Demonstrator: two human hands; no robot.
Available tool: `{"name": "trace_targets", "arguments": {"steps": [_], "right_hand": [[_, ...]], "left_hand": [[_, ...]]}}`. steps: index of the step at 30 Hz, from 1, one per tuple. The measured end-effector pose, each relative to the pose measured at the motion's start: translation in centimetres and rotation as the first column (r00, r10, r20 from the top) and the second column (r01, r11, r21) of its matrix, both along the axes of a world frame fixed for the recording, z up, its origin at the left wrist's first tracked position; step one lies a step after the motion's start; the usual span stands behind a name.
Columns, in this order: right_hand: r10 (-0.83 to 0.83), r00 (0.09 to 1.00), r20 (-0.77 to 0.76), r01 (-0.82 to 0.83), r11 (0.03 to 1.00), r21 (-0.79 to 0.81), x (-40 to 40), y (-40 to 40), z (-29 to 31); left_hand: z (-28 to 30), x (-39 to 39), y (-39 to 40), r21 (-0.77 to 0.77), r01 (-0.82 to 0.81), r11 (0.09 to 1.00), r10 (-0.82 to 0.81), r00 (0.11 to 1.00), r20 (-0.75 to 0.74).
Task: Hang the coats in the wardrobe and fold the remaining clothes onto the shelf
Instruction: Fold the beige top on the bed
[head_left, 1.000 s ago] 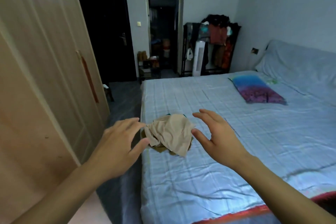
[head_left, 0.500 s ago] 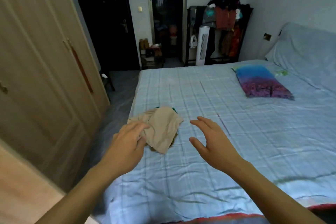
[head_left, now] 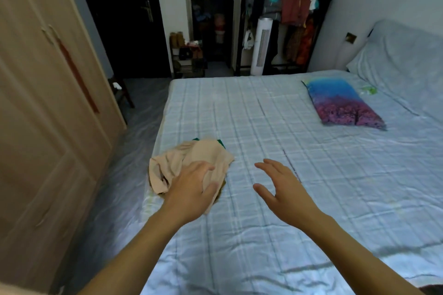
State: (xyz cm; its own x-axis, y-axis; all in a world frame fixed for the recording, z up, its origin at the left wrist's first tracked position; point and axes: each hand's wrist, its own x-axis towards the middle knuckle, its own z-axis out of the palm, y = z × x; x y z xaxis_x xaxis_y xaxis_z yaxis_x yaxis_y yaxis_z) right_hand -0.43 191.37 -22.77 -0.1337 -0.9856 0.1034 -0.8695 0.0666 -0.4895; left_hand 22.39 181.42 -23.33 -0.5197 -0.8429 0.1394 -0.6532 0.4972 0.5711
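a: hard to make out beneath the beige garment [head_left: 191, 163]? 
b: only two green corners [head_left: 221, 143] peeking out at its far edge; rest of that green cloth hidden. near part of the beige garment covered by the left hand [head_left: 191, 189]. something dark under its near edge, too dim to name.

a: cut off anywhere?
b: both forearms run out of the bottom of the frame. wardrobe [head_left: 48, 103] cropped at the left, doors closed, inside unseen. dark reddish patch at the bottom right corner, too little shown to tell. clothes rack [head_left: 294, 19] by the far wall heaped with garments, too tangled to count.

a: pose of the hands?
b: left hand palm down on the beige garment, fingers spread and fairly straight, thumb out to the right, resting rather than gripping. right hand [head_left: 282, 187] hovering above the bed [head_left: 311, 199], well to the right of the garment, fingers apart and loosely bent, thumb out to the left, holding nothing.

a: where's the clothing, then?
b: crumpled on the checked blue sheet near the bed's left edge, close to the wardrobe side.

a: counts?
b: two hands, one beige garment, one green cloth beneath it, one blue-and-purple pillow [head_left: 342, 103] lying farther up the bed, one white tower fan [head_left: 262, 48] in front of the rack, one dark door [head_left: 124, 19] past the wardrobe.
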Motion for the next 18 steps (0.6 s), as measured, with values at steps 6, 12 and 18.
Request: {"name": "trace_targets", "arguments": {"steps": [6, 12, 18], "right_hand": [[-0.014, 1.0, -0.027, 0.016, 0.998, 0.062, -0.7, -7.0, -1.0], [-0.007, 1.0, 0.002, 0.007, 0.991, 0.136, -1.4, -11.7, -3.6], [0.084, 0.996, -0.001, -0.082, 0.973, 0.217, -4.7, -15.9, -7.0]], "left_hand": [[-2.1, -1.1, -7.5, 0.083, -0.019, 0.996, 0.022, 0.999, -0.039], [-4.7, -1.0, -12.9, 0.131, -0.046, 0.99, 0.046, 0.999, 0.005], [-8.6, -1.8, -14.6, 0.22, -0.166, 0.961, 0.153, 0.986, 0.072]]}}
